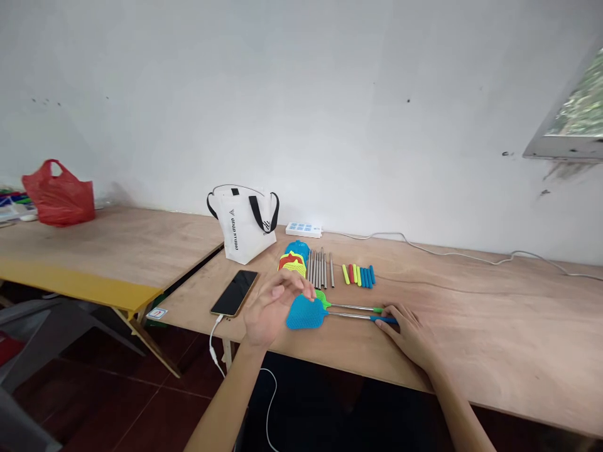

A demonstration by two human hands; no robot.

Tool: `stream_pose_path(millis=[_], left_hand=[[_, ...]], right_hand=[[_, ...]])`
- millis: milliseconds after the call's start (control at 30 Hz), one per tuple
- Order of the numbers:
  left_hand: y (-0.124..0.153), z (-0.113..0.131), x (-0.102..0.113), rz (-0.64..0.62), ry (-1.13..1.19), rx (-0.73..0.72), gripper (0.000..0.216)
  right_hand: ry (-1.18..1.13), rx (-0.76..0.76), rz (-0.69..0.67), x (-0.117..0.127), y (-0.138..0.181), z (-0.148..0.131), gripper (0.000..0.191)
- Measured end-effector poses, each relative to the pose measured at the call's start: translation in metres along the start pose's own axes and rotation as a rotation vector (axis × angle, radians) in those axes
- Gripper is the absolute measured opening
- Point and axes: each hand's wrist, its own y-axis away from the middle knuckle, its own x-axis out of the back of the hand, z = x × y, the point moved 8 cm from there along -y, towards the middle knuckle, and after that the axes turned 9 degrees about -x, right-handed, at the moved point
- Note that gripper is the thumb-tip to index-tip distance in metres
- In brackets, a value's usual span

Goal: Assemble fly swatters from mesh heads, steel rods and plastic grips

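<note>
A blue fly swatter lies on the wooden table, its mesh head to the left and its metal rod pointing right. Just behind it lies a green fly swatter, its head partly hidden. My right hand rests on the table with thumb and fingers around the blue handle; its fingertips also reach the green handle's end. Raised over the table, left of the blue head, my left hand is open with fingers curved and nothing in it. Behind are stacked swatter heads, several metal rods and several coloured handles.
A phone with a white charging cable lies left of my left hand. Behind it stand a white bag and a white power strip. A red plastic bag sits on the other table, across a gap.
</note>
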Motion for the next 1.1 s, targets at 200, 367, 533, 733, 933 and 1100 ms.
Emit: stream_pose_path(millis=[200,367,533,733,933,1100], left_hand=[[-0.002,-0.035,0.023,-0.045,-0.438,0.210,0.065],[0.004,-0.085,0.064,-0.217,-0.964,0.351,0.037],[0.017,-0.110,0.055,-0.396,-1.165,0.286,0.022],[0.031,-0.131,0.017,-0.621,-1.348,0.092,0.017],[0.025,-0.124,0.002,-0.642,-1.422,-0.050,0.030],[0.023,-0.108,-0.012,-0.707,-1.409,-0.116,0.032]], right_hand=[[-0.011,-0.001,-0.004,0.000,0.000,0.000,0.036],[-0.021,0.034,0.018,-0.002,-0.001,0.001,0.036],[-0.076,0.108,0.029,-0.001,-0.001,0.000,0.033],[-0.081,0.244,0.122,0.012,-0.001,-0.003,0.026],[0.168,0.429,0.296,0.030,0.016,-0.049,0.025],[0.274,0.502,0.349,0.030,0.028,-0.093,0.030]])
